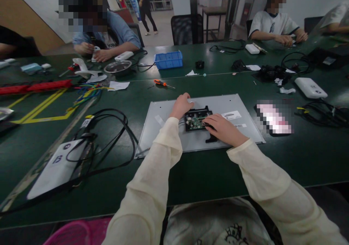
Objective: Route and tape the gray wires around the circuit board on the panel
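Observation:
A flat grey metal panel [191, 143] lies on the table in front of me. On its middle sits a black plastic frame [201, 110] with a green circuit board [194, 122] in it. My left hand [181, 106] is bent around the frame's upper left corner, its fingertips partly hidden behind the hand. From the right, my right hand [222, 127] reaches over the board's right edge with fingers drawn together; whatever is between them is too small to make out. Thin wires [181, 122] run out at the board's left side.
An orange-handled screwdriver [160, 83] lies beyond the panel, near a blue bin [168, 60]. To the right is a phone [274, 118]; to the left, a white device [58, 167] with looped black cables [120, 116]. Co-workers sit across the table.

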The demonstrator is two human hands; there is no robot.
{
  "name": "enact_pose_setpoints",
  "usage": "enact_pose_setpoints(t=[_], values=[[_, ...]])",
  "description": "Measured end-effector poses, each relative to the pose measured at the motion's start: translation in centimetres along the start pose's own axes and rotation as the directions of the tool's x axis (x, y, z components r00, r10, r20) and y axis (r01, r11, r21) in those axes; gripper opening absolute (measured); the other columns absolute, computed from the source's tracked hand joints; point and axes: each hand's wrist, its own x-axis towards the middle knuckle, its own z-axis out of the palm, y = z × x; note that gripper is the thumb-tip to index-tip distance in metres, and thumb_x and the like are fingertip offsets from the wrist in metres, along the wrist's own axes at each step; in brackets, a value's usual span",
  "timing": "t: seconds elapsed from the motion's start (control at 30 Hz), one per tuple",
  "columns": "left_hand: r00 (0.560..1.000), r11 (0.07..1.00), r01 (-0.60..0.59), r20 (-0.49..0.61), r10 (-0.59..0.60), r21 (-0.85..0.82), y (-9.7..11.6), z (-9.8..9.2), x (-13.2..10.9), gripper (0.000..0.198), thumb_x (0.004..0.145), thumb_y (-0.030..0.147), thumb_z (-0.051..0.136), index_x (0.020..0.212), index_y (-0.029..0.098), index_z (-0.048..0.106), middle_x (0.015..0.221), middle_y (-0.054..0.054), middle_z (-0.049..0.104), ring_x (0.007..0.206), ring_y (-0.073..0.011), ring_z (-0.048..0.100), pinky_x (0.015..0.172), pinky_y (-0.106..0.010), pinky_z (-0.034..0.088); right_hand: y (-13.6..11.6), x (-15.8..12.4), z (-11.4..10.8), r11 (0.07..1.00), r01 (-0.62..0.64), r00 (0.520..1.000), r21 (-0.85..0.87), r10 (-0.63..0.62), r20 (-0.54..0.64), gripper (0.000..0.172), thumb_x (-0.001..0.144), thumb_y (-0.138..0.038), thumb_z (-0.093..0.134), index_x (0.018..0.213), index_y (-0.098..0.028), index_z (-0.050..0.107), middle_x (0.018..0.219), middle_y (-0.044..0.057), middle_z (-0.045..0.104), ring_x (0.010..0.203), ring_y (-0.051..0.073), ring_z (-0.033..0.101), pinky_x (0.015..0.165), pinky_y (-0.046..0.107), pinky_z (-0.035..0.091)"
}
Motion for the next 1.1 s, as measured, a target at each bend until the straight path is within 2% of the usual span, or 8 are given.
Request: enact_pose_setpoints(t=[0.1,0.2,0.37,0.47,0.6,0.67,0.8,1.1], values=[[0.999,0.999,-0.030,-0.031,0.030,0.014,0.0,-1.2,-0.7,0.023,0.084,0.025,0.055,0.104,0.015,0.060,0.091,-0.008,0.062,0.090,-0.0219,0.059,0.086,-0.034,0.046,0.0,0.0,0.1,1.000,0.001,1.000,-0.003,-0.001,0.004,0.030,0.093,-0.021,0.049,0.121,-0.018,0.059,0.117,0.012,0.062,0.111,0.027,0.054,0.095,0.046,0.048],[0.995,0.995,-0.101,-0.012,0.102,0.018,0.1,-2.1,-2.2,0.023,0.086,0.024,0.051,0.105,0.015,0.060,0.095,-0.009,0.062,0.091,-0.0217,0.060,0.087,-0.034,0.047,-0.4,0.0,0.0,1.000,-0.007,1.000,-0.002,0.007,0.002,0.030,0.093,-0.022,0.049,0.121,-0.018,0.059,0.117,0.012,0.062,0.111,0.027,0.054,0.095,0.046,0.048],[0.955,0.955,-0.296,0.000,0.296,0.019,0.3,-1.3,-7.1,0.039,0.092,0.033,0.048,0.126,0.015,0.049,0.127,-0.014,0.054,0.120,-0.0250,0.051,0.102,-0.040,0.040,0.5,-0.1,-1.2,1.000,-0.008,1.000,-0.021,0.009,0.014,0.030,0.093,-0.026,0.050,0.119,-0.018,0.061,0.117,0.011,0.063,0.108,0.026,0.056,0.093,0.045,0.048],[0.954,0.952,-0.299,0.000,0.299,0.071,0.4,-0.5,-10.4,0.051,0.094,0.041,0.045,0.138,0.017,0.038,0.143,-0.016,0.042,0.133,-0.0273,0.041,0.108,-0.044,0.035,2.9,-0.7,-2.4,0.989,-0.128,0.991,-0.071,0.125,-0.045,0.032,0.093,-0.030,0.049,0.120,-0.018,0.061,0.116,0.012,0.064,0.110,0.028,0.056,0.097,0.046,0.045],[0.951,0.943,-0.309,0.029,0.307,0.122,0.4,-0.6,-13.0,0.058,0.094,0.051,0.042,0.143,0.020,0.032,0.152,-0.016,0.032,0.139,-0.0299,0.033,0.111,-0.049,0.030,6.0,-2.0,-3.1,0.919,-0.368,0.929,-0.141,0.356,-0.106,0.030,0.091,-0.028,0.050,0.113,-0.013,0.065,0.111,0.015,0.065,0.105,0.030,0.059,0.092,0.044,0.046],[0.953,0.942,-0.304,0.042,0.301,0.141,0.3,-0.6,-13.5,0.060,0.093,0.052,0.042,0.143,0.020,0.032,0.153,-0.016,0.029,0.140,-0.0311,0.032,0.111,-0.050,0.029,6.4,-2.2,-2.8,0.904,-0.416,0.909,-0.101,0.409,-0.080,0.028,0.089,-0.028,0.053,0.109,-0.014,0.067,0.107,0.014,0.066,0.100,0.028,0.061,0.090,0.041,0.046],[0.960,0.945,-0.279,0.069,0.271,0.170,0.3,-0.4,-13.5,0.063,0.092,0.050,0.045,0.143,0.016,0.031,0.153,-0.019,0.029,0.140,-0.0324,0.031,0.112,-0.052,0.028,5.7,-2.0,-1.8,0.903,-0.430,0.903,-0.007,0.429,-0.028,0.027,0.085,-0.032,0.061,0.103,-0.015,0.069,0.103,0.012,0.066,0.094,0.024,0.063,0.086,0.036,0.047],[0.964,0.944,-0.264,0.084,0.252,0.197,0.6,-0.4,-13.7,0.061,0.093,0.047,0.044,0.143,0.014,0.035,0.153,-0.018,0.030,0.142,-0.0303,0.028,0.114,-0.051,0.026,5.1,-1.5,-0.7,0.875,-0.480,0.874,0.056,0.483,-0.060,0.013,0.077,-0.023,0.064,0.087,-0.016,0.068,0.094,0.010,0.066,0.085,0.021,0.063,0.080,0.034,0.048]])
